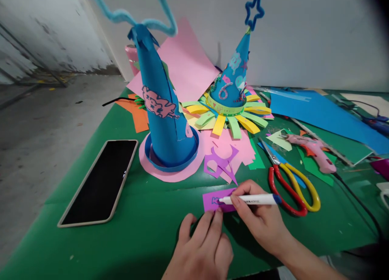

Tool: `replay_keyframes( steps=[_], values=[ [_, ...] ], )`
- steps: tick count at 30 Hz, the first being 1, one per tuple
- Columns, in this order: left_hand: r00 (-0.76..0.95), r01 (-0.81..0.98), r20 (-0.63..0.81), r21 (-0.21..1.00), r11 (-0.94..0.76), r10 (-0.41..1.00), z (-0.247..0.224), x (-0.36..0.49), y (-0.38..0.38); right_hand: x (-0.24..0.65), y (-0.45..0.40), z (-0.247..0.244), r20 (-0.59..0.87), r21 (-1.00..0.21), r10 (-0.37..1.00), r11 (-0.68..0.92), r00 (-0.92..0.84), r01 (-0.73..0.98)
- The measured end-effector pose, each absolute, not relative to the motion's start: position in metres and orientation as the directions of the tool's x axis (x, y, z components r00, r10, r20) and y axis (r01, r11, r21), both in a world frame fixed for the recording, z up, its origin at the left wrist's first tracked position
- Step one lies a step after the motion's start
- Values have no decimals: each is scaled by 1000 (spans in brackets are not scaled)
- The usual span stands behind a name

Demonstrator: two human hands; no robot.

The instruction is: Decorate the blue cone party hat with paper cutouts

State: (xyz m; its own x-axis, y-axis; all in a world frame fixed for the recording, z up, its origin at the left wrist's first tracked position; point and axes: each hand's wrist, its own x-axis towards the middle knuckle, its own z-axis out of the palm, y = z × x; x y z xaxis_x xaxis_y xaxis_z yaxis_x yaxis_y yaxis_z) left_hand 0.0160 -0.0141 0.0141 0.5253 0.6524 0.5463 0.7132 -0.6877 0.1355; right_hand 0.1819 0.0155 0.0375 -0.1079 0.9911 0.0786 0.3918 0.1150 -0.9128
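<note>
A small rectangle of purple paper (208,201) lies on the green tabletop in front of me, with a little blue outline drawn on it. My right hand (258,219) is closed around a white marker (261,199) with a blue end; its tip meets the paper beside the outline. Two outstretched fingertips of my left hand (203,245) rest on the paper's near edge, the thumb apart and the other fingers curled. Just beyond lies a purple paper offcut (223,162) with cut-out gaps. Red and yellow-handled scissors (291,182) lie open to the right of my right hand.
A blue paper cone hat (165,110) with a pink brim stands ahead; a decorated cone hat (232,77) is farther back. A black-screened phone (100,182) lies left. At right are a pink glue gun (313,148) with a cord and a blue sheet (328,114).
</note>
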Motion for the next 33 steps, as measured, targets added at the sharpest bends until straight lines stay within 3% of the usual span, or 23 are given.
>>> replay_keyframes(
  steps=[5,33],
  values=[
    [565,710,488,124,-694,665,18,15,-14,181,16,38,74,-917,991,111,-109,384],
    [546,708,494,160,-688,676,18,15,-14,180,16,38,69,-918,992,104,-105,384]
  ],
)
